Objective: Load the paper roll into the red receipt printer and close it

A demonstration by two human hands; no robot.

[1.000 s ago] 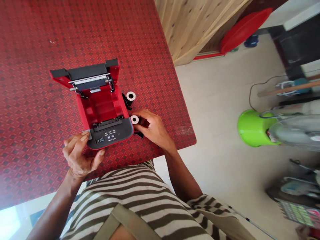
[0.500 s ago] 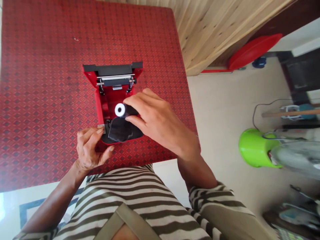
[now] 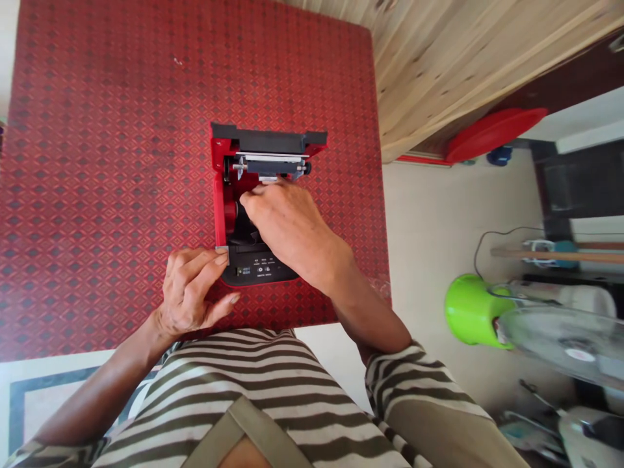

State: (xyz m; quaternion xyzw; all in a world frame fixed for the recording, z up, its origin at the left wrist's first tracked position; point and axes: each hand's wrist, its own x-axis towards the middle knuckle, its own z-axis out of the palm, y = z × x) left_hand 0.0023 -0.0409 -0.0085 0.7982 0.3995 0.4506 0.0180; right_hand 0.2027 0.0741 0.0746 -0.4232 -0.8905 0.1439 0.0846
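Note:
A small red and black printer [image 3: 258,266] sits on the table with its lid [image 3: 270,142] tilted up at the far side, showing the roller. My right hand [image 3: 292,218] reaches down into the red compartment, its fingers curled over a black roll [image 3: 247,229]. Most of that roll is hidden under the hand; only dark parts show at its left. With its fingertips on the front left corner, by a small grey tab [image 3: 221,252], my left hand [image 3: 195,289] holds the printer. Its thumb sticks out near the front edge.
A red patterned covering lies over the table [image 3: 121,195]. Beyond its right edge are a wooden plank wall [image 3: 453,58], a red round object [image 3: 497,133], a lime green bucket [image 3: 470,309] and a fan [image 3: 570,344] on the floor side.
My right hand has brought the black roll with the white core down into the printer's compartment. The black flap over the front panel has gone from there, uncovering printed symbols. The camera view has shifted.

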